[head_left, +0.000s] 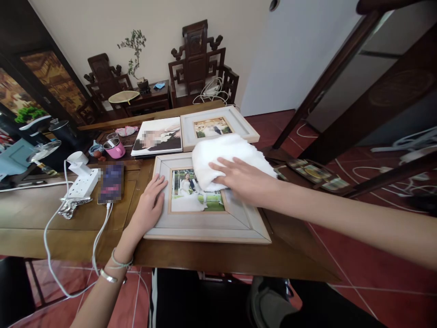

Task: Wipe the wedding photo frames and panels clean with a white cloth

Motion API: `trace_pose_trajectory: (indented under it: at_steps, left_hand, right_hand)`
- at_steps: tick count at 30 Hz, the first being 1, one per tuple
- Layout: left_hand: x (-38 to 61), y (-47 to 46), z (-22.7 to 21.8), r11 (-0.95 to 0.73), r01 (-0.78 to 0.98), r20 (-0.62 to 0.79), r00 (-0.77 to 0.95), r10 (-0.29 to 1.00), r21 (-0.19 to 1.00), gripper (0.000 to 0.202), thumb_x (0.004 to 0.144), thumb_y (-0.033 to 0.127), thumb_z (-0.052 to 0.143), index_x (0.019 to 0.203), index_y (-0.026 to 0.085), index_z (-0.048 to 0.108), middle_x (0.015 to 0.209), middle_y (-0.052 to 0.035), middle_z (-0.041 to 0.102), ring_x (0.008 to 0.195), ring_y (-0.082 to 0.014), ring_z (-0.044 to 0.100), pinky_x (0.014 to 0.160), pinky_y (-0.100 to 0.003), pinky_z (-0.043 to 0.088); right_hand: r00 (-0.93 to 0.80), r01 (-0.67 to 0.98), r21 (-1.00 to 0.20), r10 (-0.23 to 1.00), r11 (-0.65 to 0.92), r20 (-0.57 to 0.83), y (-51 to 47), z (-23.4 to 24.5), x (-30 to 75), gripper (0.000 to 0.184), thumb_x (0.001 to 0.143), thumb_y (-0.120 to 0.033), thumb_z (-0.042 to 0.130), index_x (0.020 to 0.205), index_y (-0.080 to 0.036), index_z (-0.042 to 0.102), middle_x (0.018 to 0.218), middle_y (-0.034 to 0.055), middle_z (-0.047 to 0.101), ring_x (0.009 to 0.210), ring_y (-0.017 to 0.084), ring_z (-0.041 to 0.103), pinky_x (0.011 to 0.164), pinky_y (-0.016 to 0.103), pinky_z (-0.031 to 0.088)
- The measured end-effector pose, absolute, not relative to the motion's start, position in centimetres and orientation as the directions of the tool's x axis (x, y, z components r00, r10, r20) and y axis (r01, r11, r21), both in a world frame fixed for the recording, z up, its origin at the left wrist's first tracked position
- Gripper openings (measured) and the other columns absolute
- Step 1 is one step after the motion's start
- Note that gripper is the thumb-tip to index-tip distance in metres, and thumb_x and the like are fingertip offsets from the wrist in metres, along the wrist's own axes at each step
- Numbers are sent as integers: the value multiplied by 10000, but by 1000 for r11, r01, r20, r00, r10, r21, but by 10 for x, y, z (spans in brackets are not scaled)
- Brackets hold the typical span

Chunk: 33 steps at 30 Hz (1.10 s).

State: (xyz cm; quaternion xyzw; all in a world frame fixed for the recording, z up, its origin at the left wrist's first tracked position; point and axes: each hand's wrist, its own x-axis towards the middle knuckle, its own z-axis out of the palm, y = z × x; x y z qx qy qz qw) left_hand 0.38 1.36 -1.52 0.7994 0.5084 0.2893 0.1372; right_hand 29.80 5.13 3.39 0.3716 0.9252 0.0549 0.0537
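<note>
A picture frame (208, 232) with a wide pale border and a wedding photo lies flat on the wooden table. My left hand (150, 205) rests on its left edge, fingers stretched out over the border. Spread across a folded white towel (225, 155), my right hand (239, 177) presses it onto the upper right part of the frame. The towel covers that corner and part of the photo. Just behind lie a second pale picture frame (246, 127) and a photo album (157, 148) with a picture on its cover.
Left of the frame, a phone (111, 182) with a charging cable lies near a white power strip (83, 182). A pink mug (114, 148) and a dark kettle (63, 132) stand farther back. Carved wooden chairs (196, 59) are by the wall, and cables lie on the red tiled floor.
</note>
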Motion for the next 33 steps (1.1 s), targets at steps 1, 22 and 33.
trace_pose_trajectory:
  at_steps: [1, 22, 33]
  left_hand:
    - [4, 14, -15, -444, 733, 321, 315, 893, 515, 414, 956, 214, 392, 1322, 125, 564, 1451, -151, 498, 1444, -241, 317, 1190, -507, 258]
    - [4, 13, -15, -445, 743, 324, 316, 892, 501, 414, 953, 215, 397, 1322, 127, 562, 1446, -149, 505, 1440, -240, 325, 1186, -511, 268]
    - [4, 13, -14, -446, 744, 326, 316, 891, 498, 409, 955, 219, 400, 1316, 121, 565, 1444, -150, 507, 1440, -238, 326, 1186, -506, 270]
  right_hand:
    - [-724, 673, 171, 689, 719, -48, 50, 32, 298, 581, 681, 69, 536, 1206, -145, 663, 1497, 189, 414, 1383, 406, 342, 1047, 589, 366]
    - [-656, 715, 135, 725, 686, -210, -1, 50, 270, 472, 746, -26, 629, 1204, -131, 672, 1502, 231, 381, 1369, 457, 335, 1065, 568, 342]
    - [-608, 728, 31, 666, 685, -432, -18, 78, 254, 563, 662, -66, 715, 1222, -84, 652, 1519, 256, 335, 1381, 483, 289, 1066, 586, 328]
